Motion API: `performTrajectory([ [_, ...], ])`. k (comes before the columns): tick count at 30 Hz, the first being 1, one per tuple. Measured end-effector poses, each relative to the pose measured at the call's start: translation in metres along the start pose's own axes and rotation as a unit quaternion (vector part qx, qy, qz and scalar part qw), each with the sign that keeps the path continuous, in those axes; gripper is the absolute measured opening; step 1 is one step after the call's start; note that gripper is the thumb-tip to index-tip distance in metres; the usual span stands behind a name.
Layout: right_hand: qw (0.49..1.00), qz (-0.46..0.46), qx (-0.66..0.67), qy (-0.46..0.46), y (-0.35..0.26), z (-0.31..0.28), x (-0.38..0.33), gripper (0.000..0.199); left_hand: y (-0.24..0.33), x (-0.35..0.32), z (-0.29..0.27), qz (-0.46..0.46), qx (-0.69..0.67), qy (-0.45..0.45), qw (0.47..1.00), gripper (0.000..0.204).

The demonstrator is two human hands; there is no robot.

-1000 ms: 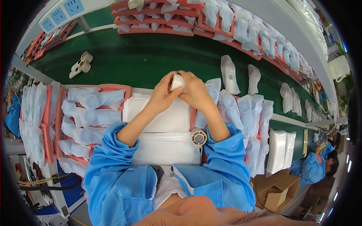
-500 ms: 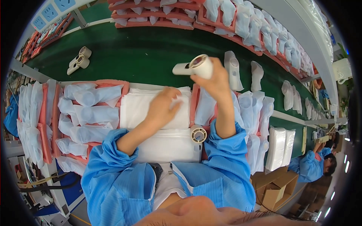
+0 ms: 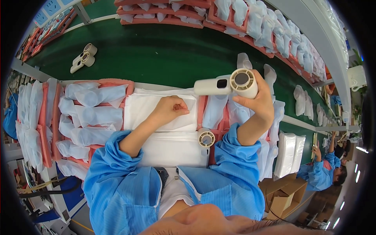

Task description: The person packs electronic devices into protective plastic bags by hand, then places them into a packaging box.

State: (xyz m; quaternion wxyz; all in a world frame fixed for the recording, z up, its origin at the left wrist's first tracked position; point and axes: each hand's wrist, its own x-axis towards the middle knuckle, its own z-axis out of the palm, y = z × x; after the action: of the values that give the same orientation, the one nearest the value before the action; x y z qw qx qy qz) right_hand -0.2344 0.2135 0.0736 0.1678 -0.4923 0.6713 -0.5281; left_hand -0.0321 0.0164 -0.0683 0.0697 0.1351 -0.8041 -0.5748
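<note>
Nearest the camera, the person's blue sleeves come up from the lower edge, over a stack of white sheets (image 3: 172, 147) lying on the bench in front of them. Just right of that stack, between the two forearms, a small roll of tape (image 3: 206, 138) lies flat with its hole facing up.

A little further out, the left hand (image 3: 169, 110) rests on the upper white sheets, fingers curled into a loose fist with the thumb tucked against them; whether they pinch an edge of the sheet cannot be told. To the left of it sits a pink foam tray (image 3: 117, 84) packed with white bagged items, and more such trays stand on edge at the far left.

Over on the right, the right hand (image 3: 261, 102) is raised above the bench edge, with fingers and thumb wrapped around the round head of a cream handheld fan (image 3: 229, 83). The fan is off the surface, its ring-shaped opening turned towards the camera and its handle pointing left, level over the border between the bench and the dark green conveyor belt (image 3: 164, 55).

Beyond the hands, the belt runs across the view. Two more cream fans (image 3: 84, 58) lie together on it at the upper left, well apart from the held one. Past the belt, rows of pink trays with white bagged pieces (image 3: 250, 17) line the far side. At the far right, another person in a blue coat (image 3: 321, 174) works further down the line.
</note>
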Motion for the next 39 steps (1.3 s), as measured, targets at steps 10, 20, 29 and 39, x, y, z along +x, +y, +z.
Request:
performTrajectory([
  [10, 0.986, -0.096, 0.042, -0.127, 0.004, 0.06, 0.025, 0.06, 0.069, -0.02, -0.041, 0.052, -0.301, 0.114, 0.945, 0.009],
  [20, 0.974, -0.166, -0.157, -0.005, -0.004, 0.131, 0.027, 0.079, 0.089, -0.025, -0.026, 0.198, -0.247, 0.273, 0.908, 0.008],
  [29, 0.965, -0.175, -0.187, 0.061, 0.004, 0.131, 0.027, 0.088, 0.097, -0.032, -0.026, 0.198, 0.138, 0.356, 0.903, 0.01],
  [39, 0.977, -0.161, -0.12, 0.075, 0.016, 0.128, 0.032, 0.086, 0.092, -0.031, -0.003, 0.324, 0.169, 0.322, 0.874, 0.033],
])
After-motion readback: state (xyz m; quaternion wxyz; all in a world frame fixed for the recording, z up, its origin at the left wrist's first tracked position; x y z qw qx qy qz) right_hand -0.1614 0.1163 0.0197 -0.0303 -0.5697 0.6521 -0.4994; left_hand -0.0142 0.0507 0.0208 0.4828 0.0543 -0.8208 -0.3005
